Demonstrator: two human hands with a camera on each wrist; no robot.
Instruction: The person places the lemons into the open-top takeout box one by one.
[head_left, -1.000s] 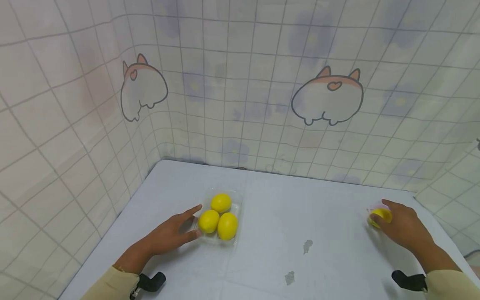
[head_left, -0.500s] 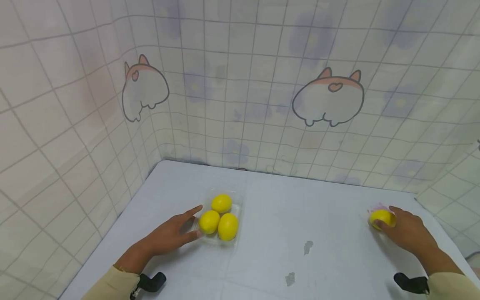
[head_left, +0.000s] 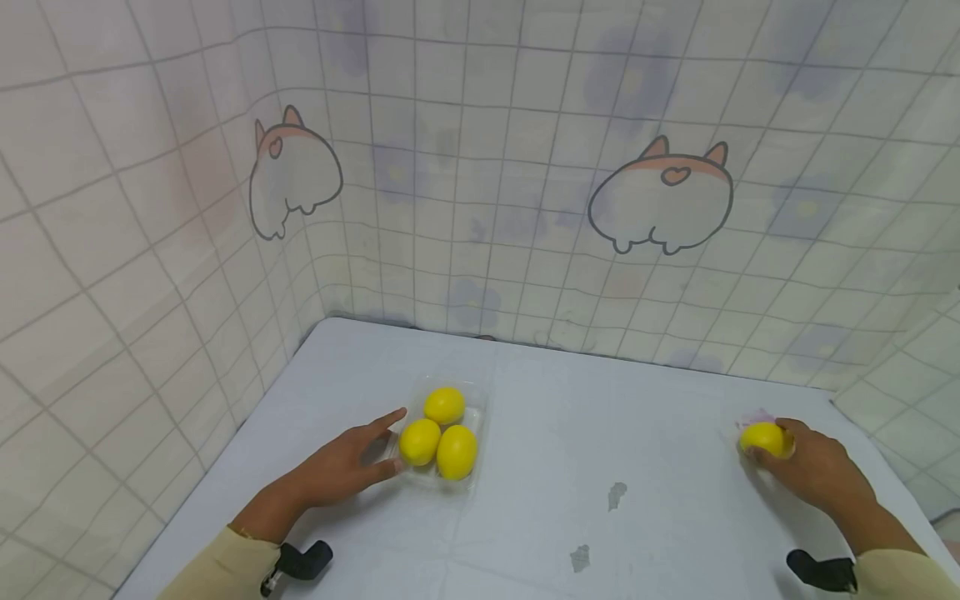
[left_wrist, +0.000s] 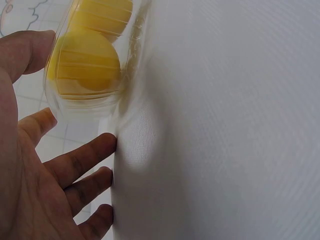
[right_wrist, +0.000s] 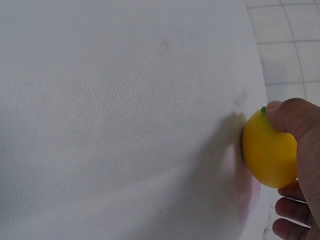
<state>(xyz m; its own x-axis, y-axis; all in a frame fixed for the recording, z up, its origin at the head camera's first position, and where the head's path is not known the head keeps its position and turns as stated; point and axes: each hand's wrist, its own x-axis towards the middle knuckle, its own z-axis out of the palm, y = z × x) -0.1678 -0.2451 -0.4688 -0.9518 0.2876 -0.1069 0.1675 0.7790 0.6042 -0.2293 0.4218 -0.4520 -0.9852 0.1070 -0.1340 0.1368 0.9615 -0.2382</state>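
Observation:
Three yellow lemons (head_left: 456,452) lie together in a clear plastic container (head_left: 474,419) on the left part of the white table (head_left: 551,433). My left hand (head_left: 337,468) rests at the container's left side, thumb and forefinger spread along it. The left wrist view shows the other fingers (left_wrist: 82,159) reaching down to the tabletop, and lemons through the ribbed clear wall. Far to the right, my right hand (head_left: 817,471) grips another lemon (right_wrist: 270,150) between thumb and fingers. That lemon has a small green tip beside my thumb and sits low at the table surface.
A pinkish patch (head_left: 757,417) shows on the table behind the right-hand lemon. Two grey torn spots (head_left: 617,496) mark the tabletop nearer the middle. Tile-patterned curtains (head_left: 525,208) with cartoon drawings enclose the table's back and sides.
My right hand has shifted slightly toward me, and more of its lemon shows with the fingers drawn further round its right side. The left hand and container stay put.

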